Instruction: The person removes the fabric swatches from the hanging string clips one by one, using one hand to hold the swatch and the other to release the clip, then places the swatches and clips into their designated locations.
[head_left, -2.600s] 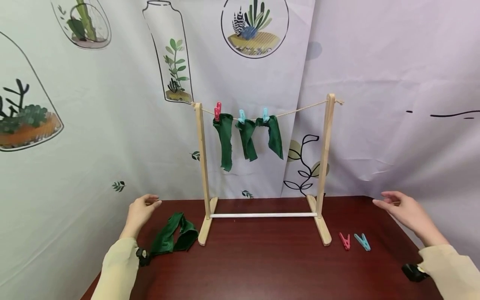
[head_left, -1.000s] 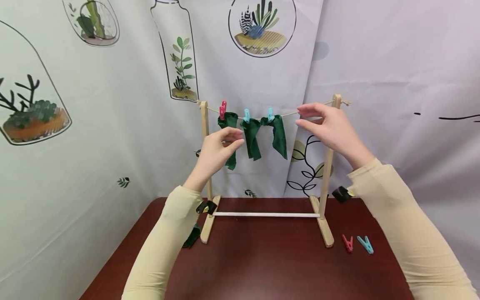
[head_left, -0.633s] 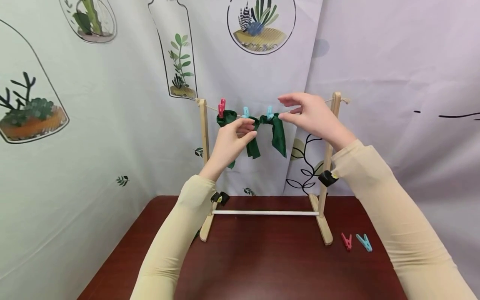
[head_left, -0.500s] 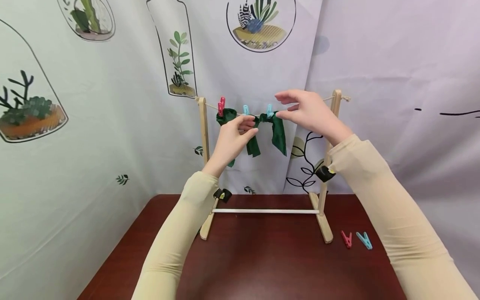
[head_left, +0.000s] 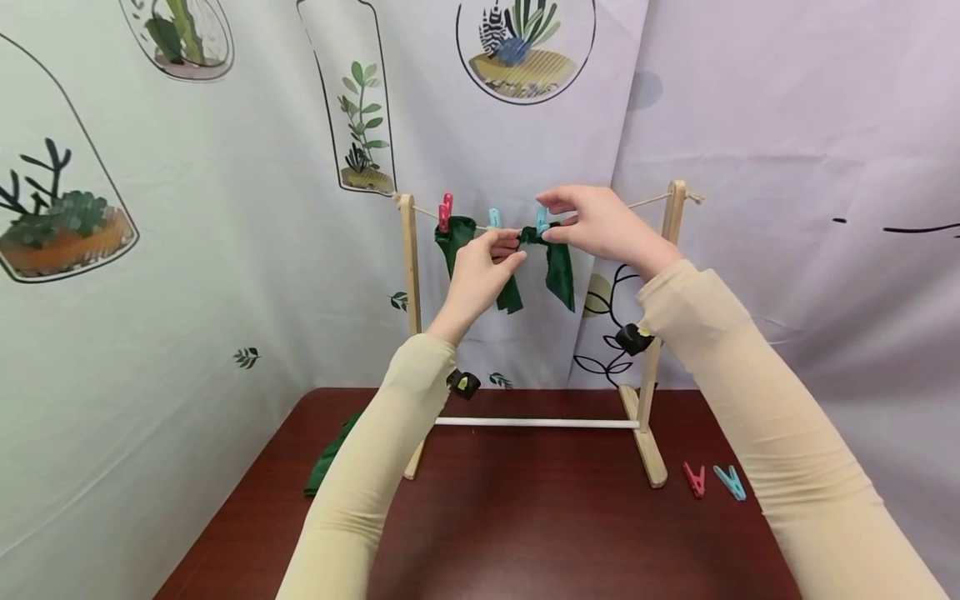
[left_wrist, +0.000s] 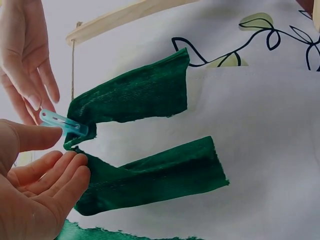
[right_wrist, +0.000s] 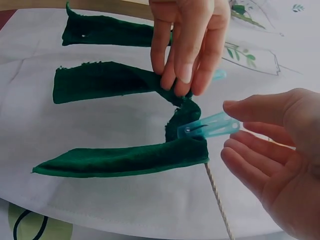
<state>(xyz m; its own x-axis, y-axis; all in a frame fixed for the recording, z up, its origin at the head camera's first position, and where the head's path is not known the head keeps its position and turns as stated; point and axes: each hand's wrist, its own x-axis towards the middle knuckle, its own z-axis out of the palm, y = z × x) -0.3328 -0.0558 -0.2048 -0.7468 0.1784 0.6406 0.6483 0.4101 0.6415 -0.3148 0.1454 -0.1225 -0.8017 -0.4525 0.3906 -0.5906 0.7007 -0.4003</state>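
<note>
Green velvety cloth strips hang from a thin cord, with one red clothespin and two light blue ones on them. My right hand is at the right-hand blue clothespin; thumb and fingers stand spread on either side of its handle ends. Beside it, my left hand has straight fingers at the top of the middle strip, thumb apart. That hand partly covers the strips in the head view. The left wrist view shows the same blue clothespin between both hands.
The cord runs between two wooden posts with a white crossbar. On the brown table, a red clothespin and a blue clothespin lie at the right. Another green cloth lies left, partly behind my sleeve.
Both hands have risen from the table's two sides to the cord. Over the last second the right hand moved left to the blue clothespin, and the left hand moved right to the middle strip.
</note>
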